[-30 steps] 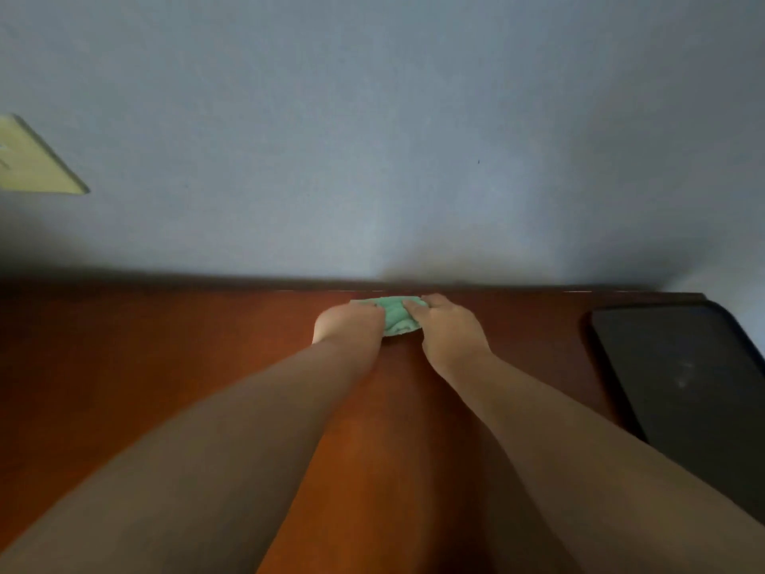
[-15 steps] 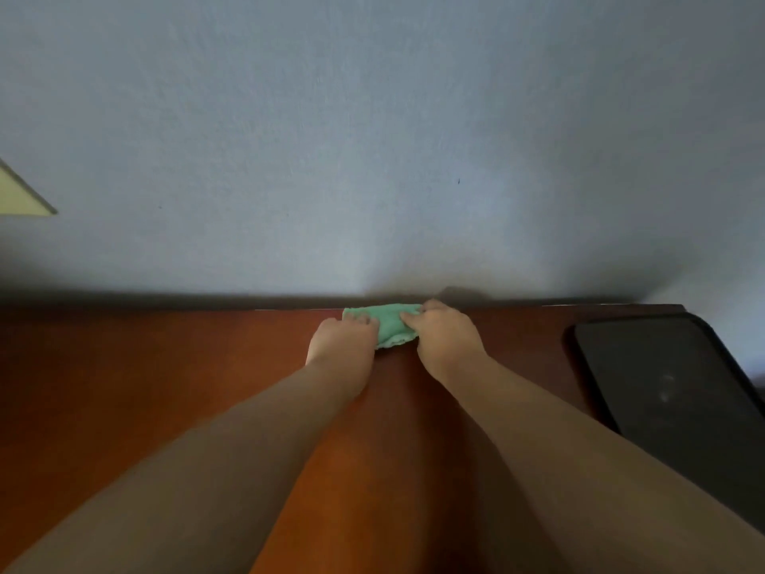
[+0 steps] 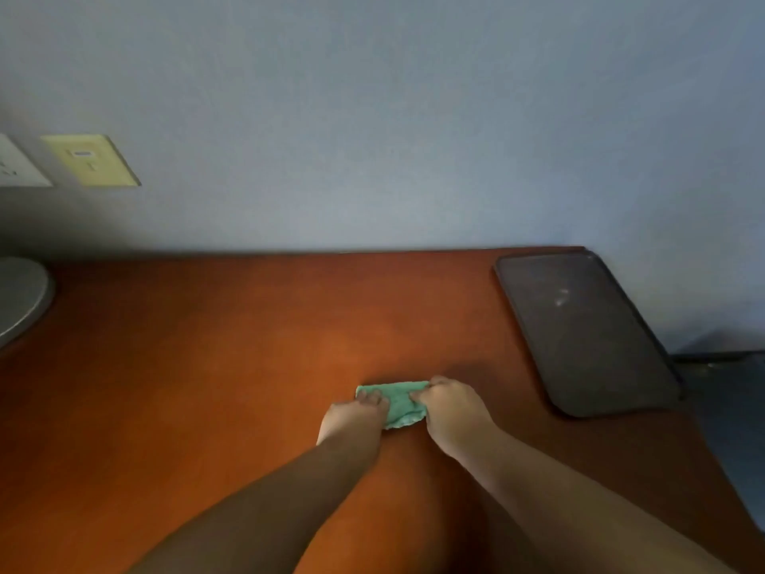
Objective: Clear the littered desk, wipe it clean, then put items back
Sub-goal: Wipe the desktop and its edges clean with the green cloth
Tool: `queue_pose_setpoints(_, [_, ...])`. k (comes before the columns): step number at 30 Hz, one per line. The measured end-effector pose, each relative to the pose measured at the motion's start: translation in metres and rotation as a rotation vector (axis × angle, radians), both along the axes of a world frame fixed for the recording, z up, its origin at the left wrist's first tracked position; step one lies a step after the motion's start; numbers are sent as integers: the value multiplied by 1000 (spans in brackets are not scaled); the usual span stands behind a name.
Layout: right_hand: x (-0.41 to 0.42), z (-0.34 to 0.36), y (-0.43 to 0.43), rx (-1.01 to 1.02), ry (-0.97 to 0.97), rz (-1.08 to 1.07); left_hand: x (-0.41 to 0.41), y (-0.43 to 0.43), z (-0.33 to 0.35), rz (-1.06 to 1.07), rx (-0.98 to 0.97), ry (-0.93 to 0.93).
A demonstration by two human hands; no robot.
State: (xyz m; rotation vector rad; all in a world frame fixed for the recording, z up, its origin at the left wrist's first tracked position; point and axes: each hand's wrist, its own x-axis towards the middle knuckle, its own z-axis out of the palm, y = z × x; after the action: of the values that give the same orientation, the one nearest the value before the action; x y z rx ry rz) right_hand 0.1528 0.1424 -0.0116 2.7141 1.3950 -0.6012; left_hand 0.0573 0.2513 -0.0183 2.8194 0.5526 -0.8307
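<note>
A small green cloth (image 3: 399, 401) lies bunched on the reddish-brown desk (image 3: 207, 366), right of the middle. My left hand (image 3: 354, 420) presses on its left part, fingers curled over the fabric. My right hand (image 3: 453, 412) grips its right edge with curled fingers. Both forearms reach in from the bottom of the view. Most of the cloth is hidden under the hands.
A black rectangular tray (image 3: 583, 329) lies at the desk's right end, near the edge. A grey round base (image 3: 18, 300) sits at the far left. Wall plates (image 3: 89, 159) are on the blue wall behind. The desk's right edge drops off beside the tray.
Both hands have drawn the cloth back from the desk's rear edge by the wall towards me. The view has shifted, showing more of the desk and the left side.
</note>
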Motion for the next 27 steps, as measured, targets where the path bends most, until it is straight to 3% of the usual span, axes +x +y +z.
queue_pose_setpoints(13, [-129, 0, -162, 17, 26, 77, -139, -164, -9, 131, 10, -97])
queue_pose_setpoints(27, [-146, -4, -249, 44, 108, 41, -158, -237, -8, 45, 4, -240])
